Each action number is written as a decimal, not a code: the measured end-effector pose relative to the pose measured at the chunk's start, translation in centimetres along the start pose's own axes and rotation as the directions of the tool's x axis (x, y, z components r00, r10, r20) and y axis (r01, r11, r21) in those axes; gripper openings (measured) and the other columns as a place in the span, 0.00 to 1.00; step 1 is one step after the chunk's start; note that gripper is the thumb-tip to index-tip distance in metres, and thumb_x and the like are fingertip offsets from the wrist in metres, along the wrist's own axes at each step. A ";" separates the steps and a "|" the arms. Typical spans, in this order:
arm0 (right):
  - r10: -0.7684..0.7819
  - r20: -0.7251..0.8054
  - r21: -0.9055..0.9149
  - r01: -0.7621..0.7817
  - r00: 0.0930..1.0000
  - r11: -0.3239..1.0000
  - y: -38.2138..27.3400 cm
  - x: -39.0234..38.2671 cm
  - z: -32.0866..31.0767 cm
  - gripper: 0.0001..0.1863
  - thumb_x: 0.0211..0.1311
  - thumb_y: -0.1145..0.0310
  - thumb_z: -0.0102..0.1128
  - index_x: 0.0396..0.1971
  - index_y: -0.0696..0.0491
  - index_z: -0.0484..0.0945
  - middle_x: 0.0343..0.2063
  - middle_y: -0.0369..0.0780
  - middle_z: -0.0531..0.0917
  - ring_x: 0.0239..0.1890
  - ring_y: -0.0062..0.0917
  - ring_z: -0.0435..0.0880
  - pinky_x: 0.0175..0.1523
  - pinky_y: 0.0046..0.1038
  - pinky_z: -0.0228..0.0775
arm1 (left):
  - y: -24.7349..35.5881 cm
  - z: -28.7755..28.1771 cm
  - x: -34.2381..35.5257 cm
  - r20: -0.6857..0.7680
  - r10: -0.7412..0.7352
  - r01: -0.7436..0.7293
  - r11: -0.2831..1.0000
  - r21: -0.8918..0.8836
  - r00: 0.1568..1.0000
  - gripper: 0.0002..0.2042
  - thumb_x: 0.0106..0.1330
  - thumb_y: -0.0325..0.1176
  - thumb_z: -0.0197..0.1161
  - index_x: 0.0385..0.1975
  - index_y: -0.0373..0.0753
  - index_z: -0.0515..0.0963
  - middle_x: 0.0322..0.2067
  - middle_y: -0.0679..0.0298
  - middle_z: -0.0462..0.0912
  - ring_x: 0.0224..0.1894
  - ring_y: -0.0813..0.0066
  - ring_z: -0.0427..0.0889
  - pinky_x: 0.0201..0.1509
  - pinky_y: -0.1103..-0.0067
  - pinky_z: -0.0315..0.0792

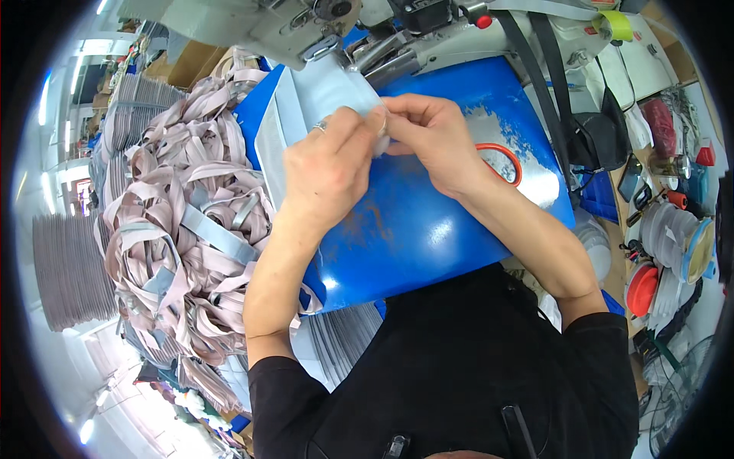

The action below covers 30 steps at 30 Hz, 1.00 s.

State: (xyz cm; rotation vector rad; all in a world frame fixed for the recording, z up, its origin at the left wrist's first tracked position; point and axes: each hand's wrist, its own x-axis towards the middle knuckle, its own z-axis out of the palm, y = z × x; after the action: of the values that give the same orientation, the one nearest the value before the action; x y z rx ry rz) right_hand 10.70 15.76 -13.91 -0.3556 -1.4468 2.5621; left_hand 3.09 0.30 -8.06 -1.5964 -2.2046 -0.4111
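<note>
Pale blue-white fabric lies on the blue work surface, its far end beneath the head of a sewing machine. My left hand, with a ring on one finger, rests over the near part of the fabric and pinches its right edge. Fingers of my right hand are closed at the same edge, and the fingertips of both hands meet there. What lies right between the fingertips is partly hidden. An orange loop handle, like that of scissors, shows beside my right wrist.
To the left is a large heap of pinkish strips with grey pieces among them. Stacks of folded grey-mauve material stand beyond it. Black straps hang at the right. A cluttered shelf runs along the far right.
</note>
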 end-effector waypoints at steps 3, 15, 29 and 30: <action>-0.016 -0.029 0.010 0.016 0.999 1.000 -0.1 1.2 0.5 0.13 0.67 0.69 0.68 0.46 0.60 0.88 0.35 0.35 0.88 0.32 0.12 0.81 0.35 0.19 0.73 | -1.3 0.2 0.9 0.017 -0.027 0.027 0.999 0.020 0.999 0.14 0.62 0.28 0.67 0.49 0.44 0.85 0.30 0.64 0.74 0.24 0.66 0.80 0.25 0.69 0.74; -0.070 -0.151 0.028 0.075 0.986 0.997 0.4 4.1 2.1 0.13 0.58 0.72 0.75 0.41 0.62 0.87 0.32 0.37 0.88 0.30 0.15 0.80 0.36 0.19 0.71 | -3.1 -1.8 -1.2 0.112 -0.334 0.320 0.939 0.126 0.936 0.30 0.60 0.28 0.72 0.66 0.52 0.78 0.31 0.61 0.75 0.29 0.63 0.79 0.36 0.67 0.75; -0.007 -0.107 -0.157 -0.010 0.994 0.987 -1.1 2.3 1.4 0.14 0.52 0.73 0.73 0.41 0.60 0.89 0.29 0.35 0.88 0.28 0.17 0.82 0.33 0.22 0.73 | -4.3 -6.3 2.3 0.303 0.048 -0.041 0.999 -0.030 0.952 0.21 0.63 0.22 0.64 0.56 0.47 0.86 0.25 0.59 0.70 0.24 0.65 0.73 0.30 0.69 0.68; 0.013 -0.104 -0.148 -0.029 0.994 0.989 -1.3 2.1 1.3 0.14 0.53 0.73 0.73 0.41 0.60 0.89 0.29 0.35 0.88 0.28 0.16 0.82 0.32 0.22 0.73 | -4.3 -6.5 2.9 0.324 0.073 -0.068 0.997 -0.026 0.943 0.21 0.62 0.22 0.64 0.55 0.45 0.86 0.25 0.58 0.71 0.25 0.62 0.73 0.31 0.67 0.68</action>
State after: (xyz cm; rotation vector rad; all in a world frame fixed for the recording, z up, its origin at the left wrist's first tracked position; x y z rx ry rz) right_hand 8.38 15.95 -12.40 -0.5189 -1.6084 2.4186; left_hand -0.96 -1.54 -1.07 -1.8575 -2.3725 -0.1497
